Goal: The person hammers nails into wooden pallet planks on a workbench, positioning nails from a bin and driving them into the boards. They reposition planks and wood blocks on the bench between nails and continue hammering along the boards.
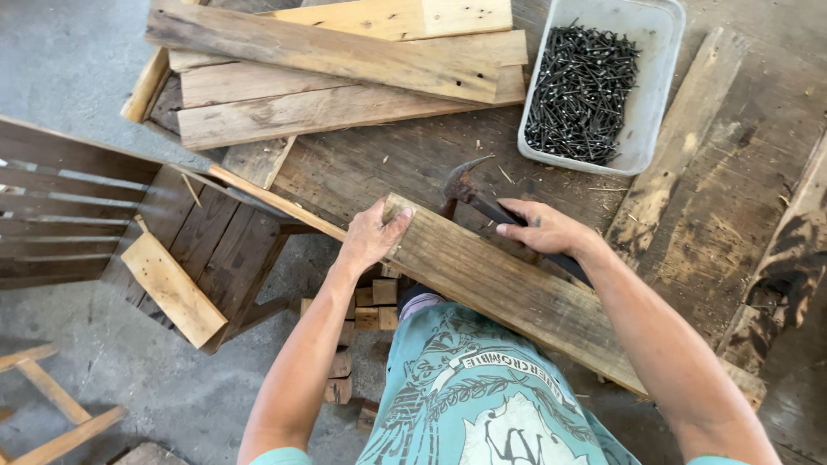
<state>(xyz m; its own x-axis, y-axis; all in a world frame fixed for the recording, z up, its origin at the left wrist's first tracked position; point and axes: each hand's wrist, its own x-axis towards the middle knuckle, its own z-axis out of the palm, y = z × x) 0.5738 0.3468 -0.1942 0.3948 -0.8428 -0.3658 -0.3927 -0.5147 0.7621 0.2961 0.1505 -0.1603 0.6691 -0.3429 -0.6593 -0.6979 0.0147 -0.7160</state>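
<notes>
- The left hand gripped the end of a weathered plank, fingers wrapped over its top corner, at the near edge of the wooden workbench.
- The right hand was clenched round the dark handle of a claw hammer, whose head lay just beyond the plank's far edge, claw pointing away from the person.
- The plank ran aslant along the bench's near edge, its left end jutting past the bench.
- No nail showed in the plank or in either hand; whether one was set beneath the fingers could not be told.
- To do the step well, I judged that the plank wanted holding flat and steady, with the left fingers kept clear of the hammer's path.
- A firm grip further down the handle would likely give a truer swing than the hold near the head.
- Counted: one hammer, one held plank.
- One pale plastic tub stood at the bench's far side, holding dark nails too many to count.
- A stack of about five boards lay at the bench's far left corner.
- One dark slatted frame stood off the left edge, with one short pale offcut resting on it.
- Several small wood blocks sat below the bench edge; their number was unclear.
</notes>
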